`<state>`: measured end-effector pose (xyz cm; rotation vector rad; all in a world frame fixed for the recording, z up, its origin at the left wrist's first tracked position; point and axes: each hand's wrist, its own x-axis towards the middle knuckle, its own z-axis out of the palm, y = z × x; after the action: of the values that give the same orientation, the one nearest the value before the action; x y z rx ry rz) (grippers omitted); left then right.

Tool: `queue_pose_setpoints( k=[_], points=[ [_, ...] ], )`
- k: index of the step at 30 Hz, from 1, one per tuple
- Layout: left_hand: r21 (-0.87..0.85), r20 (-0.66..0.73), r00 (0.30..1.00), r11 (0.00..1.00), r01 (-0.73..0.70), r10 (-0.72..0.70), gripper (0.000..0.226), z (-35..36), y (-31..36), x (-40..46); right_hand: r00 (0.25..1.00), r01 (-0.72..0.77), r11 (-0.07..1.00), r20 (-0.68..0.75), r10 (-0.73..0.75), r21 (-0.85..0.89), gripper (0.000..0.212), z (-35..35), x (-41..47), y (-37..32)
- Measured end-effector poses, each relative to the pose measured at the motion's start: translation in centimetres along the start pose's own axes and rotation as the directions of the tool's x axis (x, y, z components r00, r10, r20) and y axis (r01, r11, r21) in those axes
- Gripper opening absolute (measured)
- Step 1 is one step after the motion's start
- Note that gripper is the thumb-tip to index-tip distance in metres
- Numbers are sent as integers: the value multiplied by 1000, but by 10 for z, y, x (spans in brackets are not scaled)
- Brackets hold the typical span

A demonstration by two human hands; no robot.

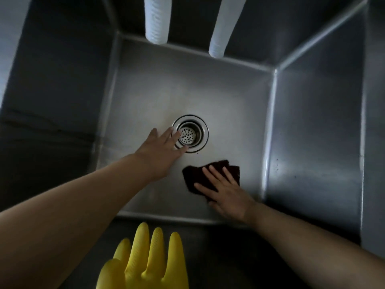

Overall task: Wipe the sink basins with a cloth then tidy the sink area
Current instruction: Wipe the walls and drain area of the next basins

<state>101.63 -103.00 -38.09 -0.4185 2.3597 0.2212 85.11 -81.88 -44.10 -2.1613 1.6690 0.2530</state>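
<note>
Dim and slightly soft; brightest on the basin (pixel 229 97) floor around the drain (pixel 190 133), walls shadowed, edges wide-angle bent.

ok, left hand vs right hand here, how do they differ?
The left hand reaches to the drain, its fingertips at the drain's rim, while the right hand lies nearer the front wall. The left hand holds nothing; the right hand presses the dark cloth flat against the sink floor. Both are bare, with straight fingers, down in the basin.

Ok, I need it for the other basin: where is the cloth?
The cloth lies flat on the basin floor under the right hand, right of and nearer than the drain.
</note>
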Motion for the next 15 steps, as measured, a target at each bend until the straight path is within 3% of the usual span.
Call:
queue_pose_setpoints(
  k=[5,9,15],
  points=[
    [11,71,997,999,41,-42,75,8,-3,12,999,27,1000,45,-27,-4,62,-9,10,29],
    [92,63,998,996,17,-23,68,10,-1,13,975,-204,973,-71,213,110,58,-38,52,66],
    [104,105,994,994,20,-31,85,11,0,12,823,-522,809,-89,561,272,61,-76,107,122]
  ],
)
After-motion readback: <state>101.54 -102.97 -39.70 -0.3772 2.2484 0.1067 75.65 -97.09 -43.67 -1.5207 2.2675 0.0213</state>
